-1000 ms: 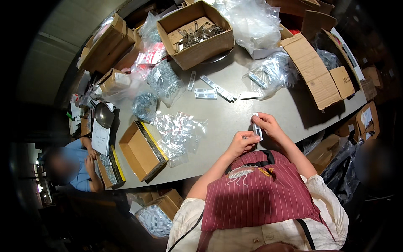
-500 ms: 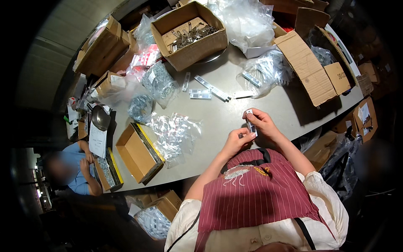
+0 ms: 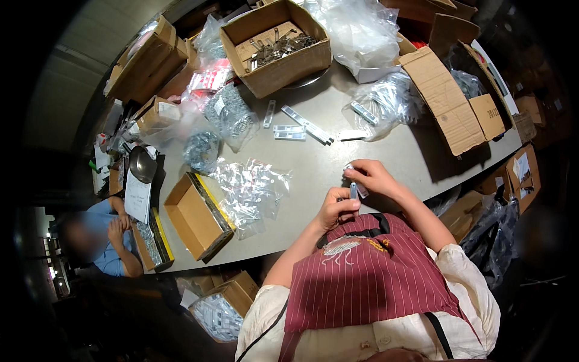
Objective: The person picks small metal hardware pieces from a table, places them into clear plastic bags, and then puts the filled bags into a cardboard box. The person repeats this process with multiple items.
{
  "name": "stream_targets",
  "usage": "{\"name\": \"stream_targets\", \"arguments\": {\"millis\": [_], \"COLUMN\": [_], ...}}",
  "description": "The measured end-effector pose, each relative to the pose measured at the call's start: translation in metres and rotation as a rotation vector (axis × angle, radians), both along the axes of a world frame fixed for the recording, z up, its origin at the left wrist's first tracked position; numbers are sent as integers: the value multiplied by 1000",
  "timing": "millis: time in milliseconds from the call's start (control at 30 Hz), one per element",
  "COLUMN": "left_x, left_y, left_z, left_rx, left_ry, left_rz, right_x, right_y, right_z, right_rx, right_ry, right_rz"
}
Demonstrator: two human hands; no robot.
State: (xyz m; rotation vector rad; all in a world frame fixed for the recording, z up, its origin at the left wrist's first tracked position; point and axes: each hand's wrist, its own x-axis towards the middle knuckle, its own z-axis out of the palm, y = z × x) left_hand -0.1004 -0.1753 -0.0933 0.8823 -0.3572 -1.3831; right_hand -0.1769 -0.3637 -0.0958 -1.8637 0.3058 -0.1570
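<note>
Both hands are close together just above the near table edge. My right hand (image 3: 373, 177) grips a narrow, silvery-white strip-like part (image 3: 362, 190), its fingers covering the middle. My left hand (image 3: 338, 209) is closed on a small flat grey metal piece (image 3: 354, 191), which stands up between thumb and fingers beside that part. Similar narrow parts lie farther off on the table: a pair of short ones (image 3: 289, 132), some long ones (image 3: 307, 125), a single one (image 3: 269, 114) and a white one (image 3: 352, 135).
A carton of metal clips (image 3: 280, 51) stands at the back. Clear bags (image 3: 256, 190), an open yellow-edged box (image 3: 196, 220) and a bag of small hardware (image 3: 229, 114) sit to the left. Another cardboard box (image 3: 443, 96) is at right. A person in blue (image 3: 114, 235) works at far left.
The small grey metal piece in my left hand now stands upright beside the strip-like part. My right hand has shifted slightly left and the part is more covered by its fingers.
</note>
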Motion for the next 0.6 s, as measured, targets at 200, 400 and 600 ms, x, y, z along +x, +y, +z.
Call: {"name": "stream_targets", "arguments": {"millis": [200, 400, 600], "left_x": [7, 6, 18], "left_y": [0, -6, -6], "left_z": [24, 21, 5], "left_rx": [-296, 17, 186], "left_ry": [21, 87, -99], "left_rz": [-41, -121, 257], "right_x": [48, 69, 29], "right_y": [-40, -68, -35], "right_z": [26, -2, 16], "right_rx": [-776, -964, 301], "right_ry": [-104, -59, 27], "right_rz": [-74, 131, -68]}}
